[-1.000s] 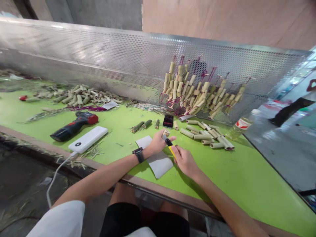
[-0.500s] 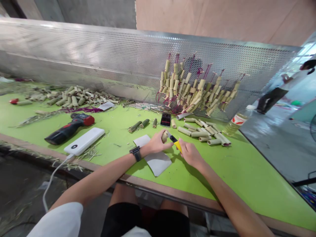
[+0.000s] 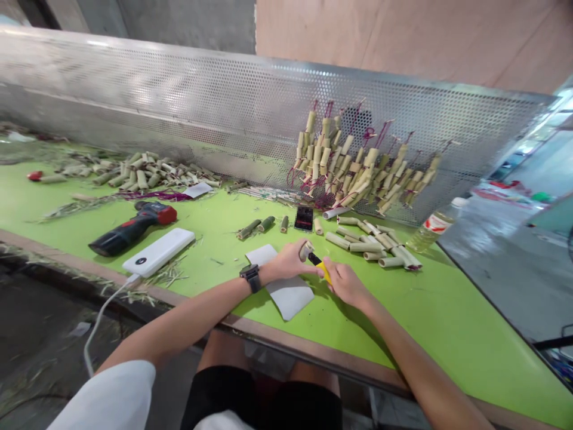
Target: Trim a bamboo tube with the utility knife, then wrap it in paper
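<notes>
My left hand is closed around a short bamboo piece, whose cut end shows beyond the fingers. In my right hand is a yellow and black utility knife, its head against or very close to the bamboo end. Part of the bamboo is hidden by my left fingers. Under my left wrist lies a sheet of light grey paper. Just beyond my hands, a phone lies between short bamboo pieces, one of them a small tube.
Cut bamboo tubes lie to the right, near a bottle of yellowish liquid. Bamboo strings lean on the perforated metal panel. A cordless drill, a white power bank and a bamboo heap are left.
The bamboo piece has tilted in my left hand, and the knife head sits lower beside it. The view has shifted slightly, and the person at the far right is out of sight.
</notes>
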{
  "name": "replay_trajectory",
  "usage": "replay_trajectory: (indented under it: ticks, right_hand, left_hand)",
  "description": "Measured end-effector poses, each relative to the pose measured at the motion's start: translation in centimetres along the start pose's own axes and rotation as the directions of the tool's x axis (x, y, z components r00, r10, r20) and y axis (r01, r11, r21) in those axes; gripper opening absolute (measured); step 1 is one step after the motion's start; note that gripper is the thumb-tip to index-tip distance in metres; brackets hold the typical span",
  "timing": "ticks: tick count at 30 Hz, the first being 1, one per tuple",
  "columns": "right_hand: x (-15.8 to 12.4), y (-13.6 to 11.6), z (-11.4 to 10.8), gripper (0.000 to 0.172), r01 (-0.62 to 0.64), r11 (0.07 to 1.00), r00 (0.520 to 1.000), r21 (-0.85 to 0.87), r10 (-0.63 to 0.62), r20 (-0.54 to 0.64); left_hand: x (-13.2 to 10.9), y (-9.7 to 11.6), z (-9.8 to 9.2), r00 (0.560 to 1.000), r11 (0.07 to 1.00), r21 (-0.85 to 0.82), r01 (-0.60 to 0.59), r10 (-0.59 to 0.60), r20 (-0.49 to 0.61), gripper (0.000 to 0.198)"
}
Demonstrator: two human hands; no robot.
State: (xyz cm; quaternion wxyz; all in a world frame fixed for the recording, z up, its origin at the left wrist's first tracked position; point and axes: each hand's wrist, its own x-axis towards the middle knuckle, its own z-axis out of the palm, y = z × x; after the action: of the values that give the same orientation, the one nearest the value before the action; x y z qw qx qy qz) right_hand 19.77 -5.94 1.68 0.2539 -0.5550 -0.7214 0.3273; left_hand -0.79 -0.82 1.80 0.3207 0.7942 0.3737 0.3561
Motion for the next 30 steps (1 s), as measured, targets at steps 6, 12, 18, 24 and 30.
replay_trajectory:
  ticks: [6, 12, 18, 24, 30]
  right_hand:
    - [0.0, -0.4, 0.0, 0.070, 0.016, 0.999, 0.998, -0.051, -0.019, -0.058]
    - [-0.1, -0.8, 0.1, 0.074, -0.012, 0.986, 0.979, -0.165, -0.022, -0.201]
    - [-0.8, -2.2, 1.2, 0.076, -0.028, 1.000, 0.968, 0.012, 0.030, -0.248]
    - [-0.7, -1.6, 1.2, 0.074, -0.018, 0.999, 0.988, 0.032, 0.023, -0.154]
    - [-0.3, -1.0, 0.2, 0.067, -0.019, 0.999, 0.988, -0.030, 0.014, -0.154]
  left_hand:
    - [0.0, 0.0, 0.2, 0.999, 0.998, 0.057, 0.035, -0.034, -0.028, 0.059]
    - [0.1, 0.2, 0.7, 0.987, 0.969, 0.197, 0.150, -0.134, -0.088, 0.052]
    - [0.6, -0.3, 0.7, 0.975, 0.985, 0.092, 0.149, -0.131, -0.179, 0.033]
    - [0.4, -0.3, 0.3, 0.986, 0.996, 0.009, 0.087, -0.085, -0.144, 0.023]
    - [-0.2, 0.8, -0.2, 0.994, 0.996, 0.040, 0.074, -0.071, -0.079, 0.030]
